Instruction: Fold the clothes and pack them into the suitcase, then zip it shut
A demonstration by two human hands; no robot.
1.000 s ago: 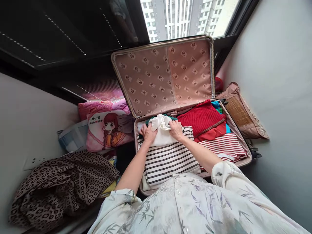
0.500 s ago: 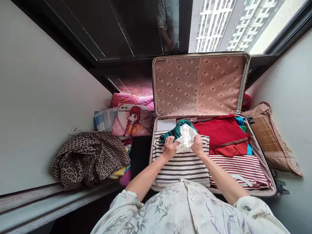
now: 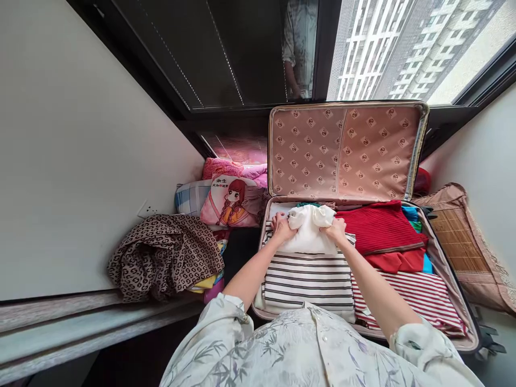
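Between my hands a white cloth garment (image 3: 309, 236) is spread above the open suitcase (image 3: 471, 328). My left hand (image 3: 283, 228) is closed on its left edge, and my right hand (image 3: 334, 230) grips the right edge. Beneath it lies a folded white top with black stripes (image 3: 308, 282). Behind the white garment only a strip of green cloth (image 3: 308, 204) shows. To the right, a red ribbed garment (image 3: 371, 228) lies above a red-and-white striped one (image 3: 415, 298). What kind of garment the white one is, I cannot tell.
The suitcase lid (image 3: 346, 153) stands raised against the window. Left of the case are a brown patterned cloth heap (image 3: 165, 255), a cartoon cushion (image 3: 229, 201) and a blue plaid pillow (image 3: 193, 198). A brown woven cushion (image 3: 463, 234) leans at the right wall.
The white garment was bunched up and is now spread wider between my hands, which have moved apart. It covers most of the green cloth. The view has shifted left.
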